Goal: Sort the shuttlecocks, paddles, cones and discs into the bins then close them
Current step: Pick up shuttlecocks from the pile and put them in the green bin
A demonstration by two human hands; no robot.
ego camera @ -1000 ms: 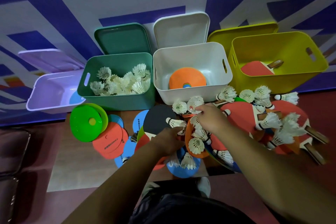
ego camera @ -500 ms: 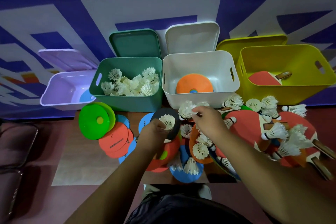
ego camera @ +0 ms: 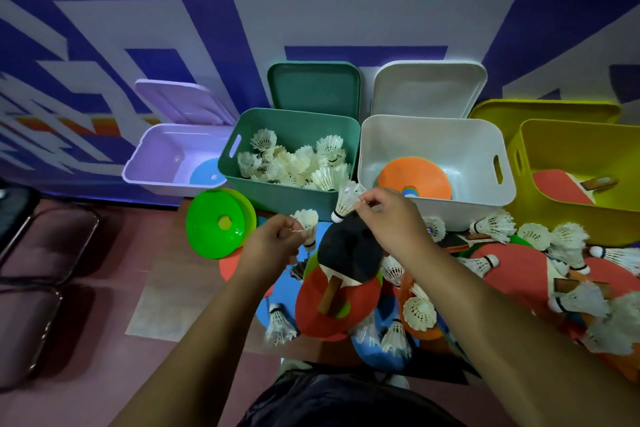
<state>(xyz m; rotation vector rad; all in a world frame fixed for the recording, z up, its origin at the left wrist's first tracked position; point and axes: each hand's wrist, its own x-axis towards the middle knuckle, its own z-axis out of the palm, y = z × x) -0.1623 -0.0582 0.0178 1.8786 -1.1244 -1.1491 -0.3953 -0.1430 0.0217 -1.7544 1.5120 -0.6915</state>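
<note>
The raised shuttlecock (ego camera: pixel 346 199) hangs cork-down from the right hand (ego camera: pixel 391 215), whose grip is a narrow pinch on the feather skirt. It sits just in front of the near wall of the green bin (ego camera: pixel 277 199) and above the black paddle (ego camera: pixel 346 253). A second shuttlecock (ego camera: pixel 309 222) is pinched the same way in the left hand (ego camera: pixel 273 243), lower and further left. The green bin already holds a heap of shuttlecocks (ego camera: pixel 298 163). The adjoining white bin (ego camera: pixel 478 208) holds an orange cone (ego camera: pixel 415 177), the yellow bin (ego camera: pixel 554 218) holds 1 red paddle (ego camera: pixel 557 185), and the lilac bin (ego camera: pixel 152 166) holds 1 blue disc (ego camera: pixel 204 172). All 4 lids (ego camera: pixel 313 90) stand open behind the bins. Risk: a feather-edge pinch is weak, so a hurried toss may release early and drop the item short of the rim, or divert it into the white bin. Many shuttlecocks remain unsorted, so completion appears distant.
</note>
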